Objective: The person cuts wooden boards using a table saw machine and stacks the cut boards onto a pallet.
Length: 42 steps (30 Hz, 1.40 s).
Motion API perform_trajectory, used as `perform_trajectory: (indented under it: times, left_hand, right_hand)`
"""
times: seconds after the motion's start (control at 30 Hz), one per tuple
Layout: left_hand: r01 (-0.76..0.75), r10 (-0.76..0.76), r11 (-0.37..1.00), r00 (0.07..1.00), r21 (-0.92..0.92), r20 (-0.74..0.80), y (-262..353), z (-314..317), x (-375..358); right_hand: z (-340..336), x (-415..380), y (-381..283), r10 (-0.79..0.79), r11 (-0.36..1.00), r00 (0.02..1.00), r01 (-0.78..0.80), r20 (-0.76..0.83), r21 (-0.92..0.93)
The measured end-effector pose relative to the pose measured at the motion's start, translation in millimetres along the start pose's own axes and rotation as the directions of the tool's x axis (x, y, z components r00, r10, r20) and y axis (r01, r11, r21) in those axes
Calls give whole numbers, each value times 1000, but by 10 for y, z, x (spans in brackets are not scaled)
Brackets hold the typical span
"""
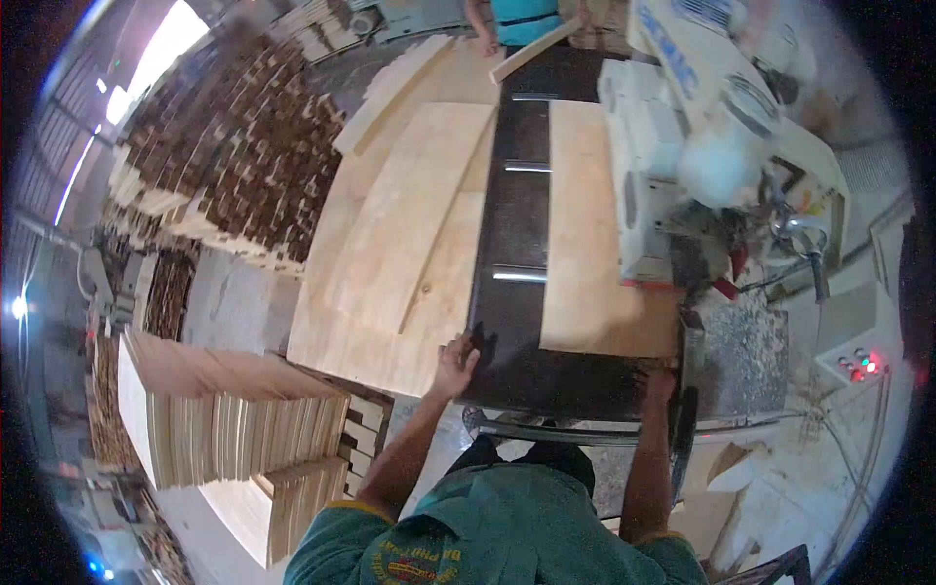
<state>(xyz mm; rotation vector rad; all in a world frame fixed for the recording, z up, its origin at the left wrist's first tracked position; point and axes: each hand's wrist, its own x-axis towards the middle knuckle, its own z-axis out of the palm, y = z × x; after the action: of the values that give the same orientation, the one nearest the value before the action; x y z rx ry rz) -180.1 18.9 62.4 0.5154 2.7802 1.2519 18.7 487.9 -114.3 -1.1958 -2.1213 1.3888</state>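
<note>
A long pale plywood board (590, 234) lies on the dark machine table (517, 219), with its right side along the white machine housing (639, 185). At the near right corner of this board, my right hand (657, 382) has its fingers on the edge; they are in shadow and partly hard to make out. My left hand (455, 367) is open, with its fingers spread, at the table's left edge. It is beside the near corner of a wide plywood sheet (331, 336) and holds nothing.
Loose boards (409, 219) lie on the wide sheet at left. Stacked panels (253, 429) stand at lower left, below a large wood pile (244, 156). Across the table is another person in a blue top (524, 10), near a narrow strip (534, 51). A control box (858, 336) stands right.
</note>
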Motion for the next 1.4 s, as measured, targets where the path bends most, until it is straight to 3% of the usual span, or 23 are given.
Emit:
perform_trajectory:
  times: [0.1, 0.17, 0.2, 0.27, 0.33, 0.37, 0.43, 0.5, 0.53, 0.6, 0.67, 0.73, 0.8, 0.83, 0.9, 0.97, 1.03, 1.07, 1.13, 1.2, 1.27, 1.37, 1.4]
  left_hand:
    - [17, -20, 1000, 992, -22, -122, -724, -615, -67]
    - [5, 10, 998, 975, 66, -222, -1122, -1039, -53]
    - [-1, 51, 986, 953, 166, -298, -1318, -1236, -22]
    - [41, -14, 997, 930, 66, -368, -1594, -1626, 150]
    - [46, 16, 990, 908, 137, -419, -1875, -1975, 386]
    - [48, 33, 984, 898, 174, -439, -1948, -2144, 507]
    - [36, 101, 963, 871, 266, -481, -2480, -2316, 816]
    - [24, 171, 934, 845, 356, -507, -2750, -2400, 1079]
    - [255, -16, 894, 839, 367, -544, -2787, -2428, 1155]
    - [584, -389, 755, 765, 299, -514, -2857, -2477, 1353]
    - [600, -397, 749, 746, 280, -535, -2735, -2507, 1395]
    - [615, -402, 741, 727, 270, -556, -2736, -2460, 1395]
    - [361, -40, 814, 816, 455, -577, -2823, -2343, 1163]
    - [355, -44, 817, 825, 454, -564, -2814, -2239, 1044]
    - [271, 54, 862, 791, 428, -609, -2545, -2070, 765]
    - [260, 42, 876, 798, 406, -601, -2350, -1937, 448]
    - [251, 28, 899, 786, 360, -618, -2195, -1871, 111]
    - [242, 29, 908, 777, 341, -629, -2139, -1868, -81]
    - [307, -33, 879, 802, 364, -596, -2089, -1885, -513]
    - [307, 92, 803, 783, 511, -616, -2093, -1859, -952]
    - [411, -112, 792, 824, 451, -555, -2140, -1831, -1465]
    - [281, -147, 902, 914, 327, -379, -2111, -2036, -1950]
    - [335, -268, 901, 930, 276, -253, -2329, -2005, -2125]
  right_hand:
    - [-84, -88, -122, -9, 1000, 1000, 10, -18, 26]
    - [-225, -484, -439, 26, 902, 999, -40, 39, 431]
    - [-275, -793, -647, 69, 605, 990, -139, 122, 784]
    - [-396, -1424, -1023, -76, 960, 997, 81, -30, 269]
    - [-447, -2034, -1297, 24, 994, 999, -27, -29, -102]
    - [-524, -2218, -911, 101, 954, 992, -116, 71, 278]
    - [-584, -2696, -303, 186, 780, 974, -226, 128, 584]
    - [-527, -3244, -110, 259, 858, 964, -260, 64, 443]
    - [-564, -3484, 4, 280, 905, 958, -287, 69, 313]
    - [-591, -3989, 14, 209, 789, 965, -260, 155, 556]
    - [-612, -4263, 61, 302, 906, 935, -342, 183, 251]
    - [-733, -4516, 500, 154, 944, 966, -82, 206, -320]
    - [-809, -4749, 564, 74, 789, 939, 151, 336, -596]
    - [-756, -4789, 328, 87, 785, 941, 137, 327, -605]
    - [-529, -4864, -147, 531, 795, 837, -438, 132, -418]
    - [-371, -4908, -496, 702, 704, 708, -672, 77, -230]
    - [-299, -4797, -332, 376, 818, 912, -243, 166, -521]
    - [-291, -4677, 6, 377, 820, 912, -249, 159, -516]
    - [-262, -4539, 486, 184, 971, 910, -110, 371, -212]
    - [-139, -4455, 265, 262, 965, 904, -236, 338, -117]
    - [15, -4366, -336, 393, 907, 845, -421, 363, -1]
    - [188, -4298, -515, 375, 904, 836, -426, 400, 43]
    - [151, -4251, -194, 411, 777, 778, -571, 475, 263]
